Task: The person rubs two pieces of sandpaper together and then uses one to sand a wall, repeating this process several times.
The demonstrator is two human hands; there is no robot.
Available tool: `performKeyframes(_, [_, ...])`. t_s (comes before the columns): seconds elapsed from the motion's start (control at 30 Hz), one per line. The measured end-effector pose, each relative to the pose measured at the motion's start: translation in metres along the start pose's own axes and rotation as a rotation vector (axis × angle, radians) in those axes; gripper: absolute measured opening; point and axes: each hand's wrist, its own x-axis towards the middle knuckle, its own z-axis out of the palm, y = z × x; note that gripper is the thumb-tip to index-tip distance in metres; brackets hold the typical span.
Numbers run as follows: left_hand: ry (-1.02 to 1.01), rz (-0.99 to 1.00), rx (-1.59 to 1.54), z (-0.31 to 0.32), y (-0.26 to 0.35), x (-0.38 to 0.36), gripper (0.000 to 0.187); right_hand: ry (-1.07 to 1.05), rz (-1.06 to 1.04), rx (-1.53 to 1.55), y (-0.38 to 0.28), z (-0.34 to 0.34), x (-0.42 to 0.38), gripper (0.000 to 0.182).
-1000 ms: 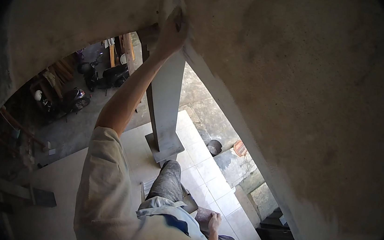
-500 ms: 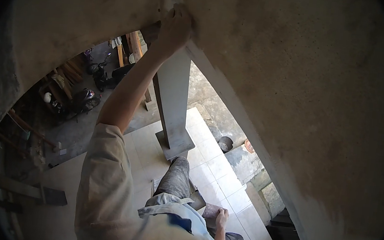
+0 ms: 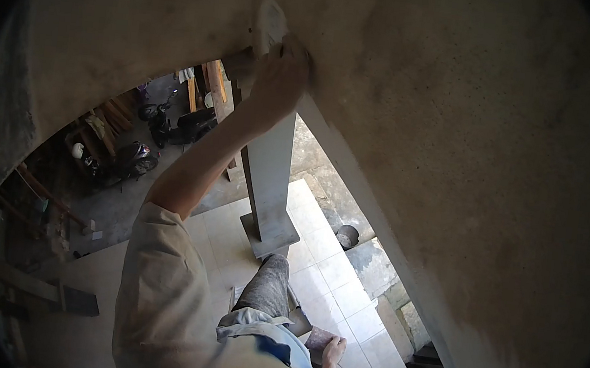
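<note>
Only the head view to go on here, looking down from up high. The left hand [image 3: 281, 75] is raised overhead with its fingers [image 3: 296, 53] wrapped around a pale sanding pad [image 3: 269, 23], pressing it flat against the plastered arch [image 3: 455, 165]. The pad sticks out above and to the left of the knuckles, so most of it shows past the grip, and it's touching the wall right near the arch's lower edge. Grip looks closed tight on the pad.

The right hand [image 3: 332, 352] hangs way down by the hip, near the grey trouser leg [image 3: 266, 289]. It seems curled against something greyish beside it, but it's too small and dim, so I honestly can't tell whether it's closed on anything or just resting.

Below, there's a grey concrete column [image 3: 271, 174] standing on the tiled floor [image 3: 329, 274], directly under the raised hand. A dark bucket [image 3: 347, 237] sits just off the tile edge to the right. Further off on the left, a couple of motorbikes [image 3: 172, 124] are parked next to stacked timber [image 3: 208, 89].
</note>
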Motion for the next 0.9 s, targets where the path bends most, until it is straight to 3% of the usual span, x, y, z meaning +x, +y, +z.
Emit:
performKeyframes(0.03, [0.133,0.093,0.007,-0.008,0.015,-0.015,0.048,0.015,0.006,-0.006,-0.004,0.002,-0.002,0.033])
performKeyframes(0.1, [0.148,0.143,-0.044,-0.013,0.014,-0.018,0.049,0.042,0.021,-0.03,-0.009,0.003,-0.005,0.034])
performKeyframes(0.2, [0.049,0.009,0.0,0.02,-0.027,0.013,0.051,0.049,0.001,-0.076,-0.007,0.002,-0.003,0.035])
performKeyframes(0.3, [-0.145,-0.059,-0.009,0.016,-0.02,0.018,0.052,0.074,-0.004,-0.102,-0.011,0.0,-0.006,0.039])
performKeyframes(0.4, [0.068,0.1,-0.069,-0.025,0.034,-0.024,0.053,0.099,-0.016,-0.135,-0.025,0.0,-0.014,0.045])
performKeyframes(0.5, [0.095,0.112,-0.078,-0.024,0.018,-0.015,0.055,0.024,0.04,-0.139,-0.04,-0.007,-0.015,0.047])
performKeyframes(0.63, [-0.131,-0.063,0.028,0.012,-0.02,0.018,0.055,0.008,0.035,-0.145,-0.018,-0.006,-0.006,0.048])
performKeyframes(0.7, [-0.077,-0.049,-0.03,-0.028,0.023,0.0,0.053,0.051,-0.019,-0.157,-0.023,-0.004,-0.008,0.047])
performKeyframes(0.77, [0.101,0.162,-0.013,-0.054,0.056,-0.032,0.053,0.042,0.007,-0.147,-0.026,-0.001,-0.009,0.047])
performKeyframes(0.9, [0.116,0.074,0.008,-0.029,0.021,-0.007,0.049,-0.012,-0.001,-0.128,-0.007,-0.001,0.005,0.048])
